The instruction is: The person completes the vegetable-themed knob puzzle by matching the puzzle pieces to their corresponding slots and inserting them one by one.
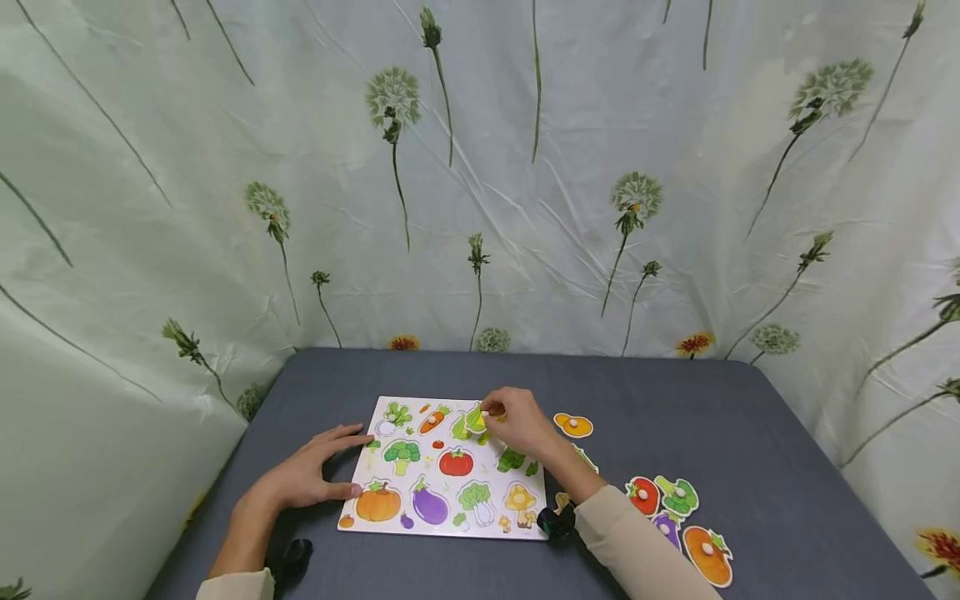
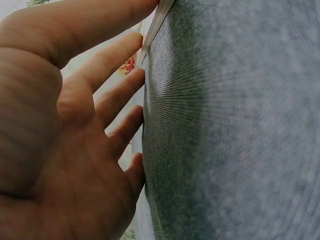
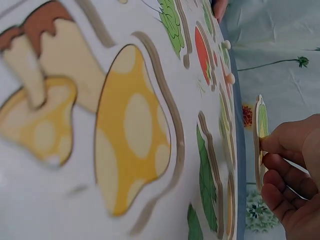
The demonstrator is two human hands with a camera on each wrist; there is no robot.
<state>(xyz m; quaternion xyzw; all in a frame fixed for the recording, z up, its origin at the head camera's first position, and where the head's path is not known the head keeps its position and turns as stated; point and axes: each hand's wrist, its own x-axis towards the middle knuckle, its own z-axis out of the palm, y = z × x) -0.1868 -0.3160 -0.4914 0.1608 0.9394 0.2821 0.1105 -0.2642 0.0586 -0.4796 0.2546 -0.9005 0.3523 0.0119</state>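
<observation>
A white vegetable puzzle board (image 1: 489, 473) lies flat on the table. My right hand (image 1: 517, 419) pinches a green and yellow puzzle piece, which looks like corn (image 1: 474, 420), over the board's upper right part. In the right wrist view this piece (image 3: 263, 117) stands on edge in the fingertips, clear of the board. My left hand (image 1: 303, 471) has its fingers spread, with the thumb and index fingertip on the board's left edge. The left wrist view shows that palm (image 2: 80, 165) beside the board's edge (image 2: 157, 25). A knobbed carrot piece (image 1: 433, 421) and a white root-vegetable piece (image 1: 392, 418) sit in the board.
Right of the board lie loose pieces: potato (image 1: 574, 426), tomato (image 1: 642, 497), broccoli (image 1: 681, 498), eggplant (image 1: 667, 526) and pumpkin (image 1: 707, 557). My right forearm partly covers other pieces. A flowered curtain (image 1: 525, 208) hangs behind the grey table (image 1: 675, 408).
</observation>
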